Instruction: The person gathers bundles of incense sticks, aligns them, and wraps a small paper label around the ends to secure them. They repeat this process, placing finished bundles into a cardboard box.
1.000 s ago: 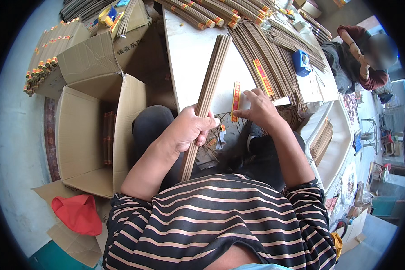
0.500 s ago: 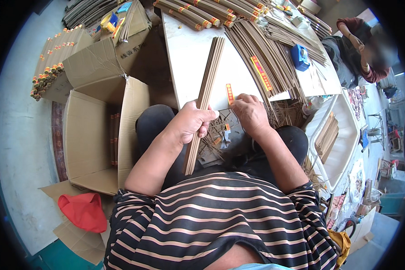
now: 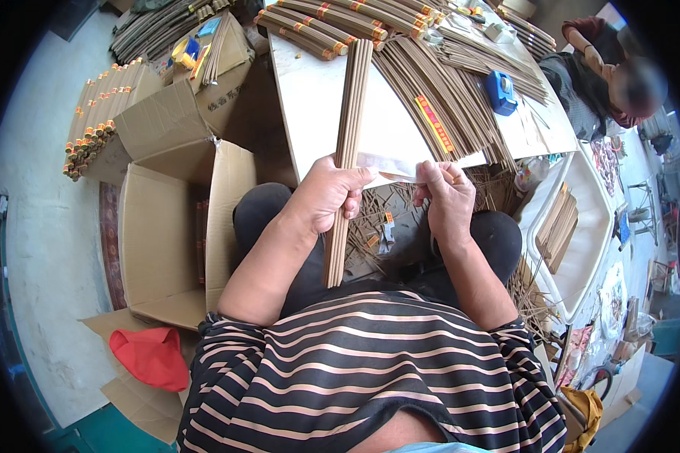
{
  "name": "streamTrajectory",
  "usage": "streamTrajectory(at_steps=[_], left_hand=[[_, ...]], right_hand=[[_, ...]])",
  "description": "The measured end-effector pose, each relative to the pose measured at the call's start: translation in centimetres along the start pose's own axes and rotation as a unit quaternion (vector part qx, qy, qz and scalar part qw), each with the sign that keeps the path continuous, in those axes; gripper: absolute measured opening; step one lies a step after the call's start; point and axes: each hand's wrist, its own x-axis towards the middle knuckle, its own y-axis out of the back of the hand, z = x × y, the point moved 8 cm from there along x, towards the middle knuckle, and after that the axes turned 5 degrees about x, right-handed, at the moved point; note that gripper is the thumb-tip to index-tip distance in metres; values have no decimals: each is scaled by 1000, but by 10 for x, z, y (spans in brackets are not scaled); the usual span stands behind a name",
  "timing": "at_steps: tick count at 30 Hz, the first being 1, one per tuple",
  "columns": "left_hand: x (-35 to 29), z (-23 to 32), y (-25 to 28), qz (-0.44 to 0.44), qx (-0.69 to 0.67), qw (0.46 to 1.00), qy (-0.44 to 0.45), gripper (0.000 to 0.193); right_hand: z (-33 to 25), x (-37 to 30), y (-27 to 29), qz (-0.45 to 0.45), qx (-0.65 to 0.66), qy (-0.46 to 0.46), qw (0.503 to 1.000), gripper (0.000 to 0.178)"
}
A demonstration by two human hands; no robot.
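My left hand (image 3: 326, 195) is closed around a bundle of brown incense sticks (image 3: 353, 106), which stands nearly straight up and down in view, over the table's near edge. Between my right hand (image 3: 450, 198) and the bundle stretches a pale, see-through label strip (image 3: 393, 167). Thumb and fingertips of the right hand pinch its right end. Its left end reaches the sticks by my left thumb; whether it sticks to them I cannot tell. A row of loose incense sticks (image 3: 431, 98) lies on the white table (image 3: 310, 98), with red and yellow labels (image 3: 434, 124) on top.
Finished bundles (image 3: 332, 23) lie at the table's far edge, near a blue tape dispenser (image 3: 500, 93). An open cardboard box (image 3: 159, 249) stands left, a white tub (image 3: 589, 226) right. Broken sticks (image 3: 400, 204) litter the space below the table. Another person (image 3: 597, 68) sits far right.
The label has been lifted off the table's edge and now spans from the right hand to the bundle. My left hand has brought the bundle slightly right and more upright.
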Motion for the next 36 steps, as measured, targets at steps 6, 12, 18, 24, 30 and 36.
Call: streamTrajectory(at_steps=[6, 12, 18, 24, 30, 36], left_hand=[[-5, 15, -12, -10, 27, 999, -37, 18], [0, 27, -9, -29, -33, 998, -50, 18], [6, 35, -2, 18, -33, 996, -82, 12], [2, 60, 21, 45, -32, 993, -109, 14], [-5, 66, 13, 55, 34, 993, -95, 12], [-10, 50, 8, 52, 52, 996, -59, 8]], right_hand=[[-1, 8, 4, 11, -15, -7, 1000, 21], [-4, 7, 3, 17, -85, -3, 996, 20], [3, 11, 0, -18, -80, -29, 996, 20], [-34, 60, 28, 84, -195, 128, 969, 22], [-56, 90, -15, 38, -627, 314, 711, 41], [-47, -25, -115, -174, -568, 388, 705, 49]])
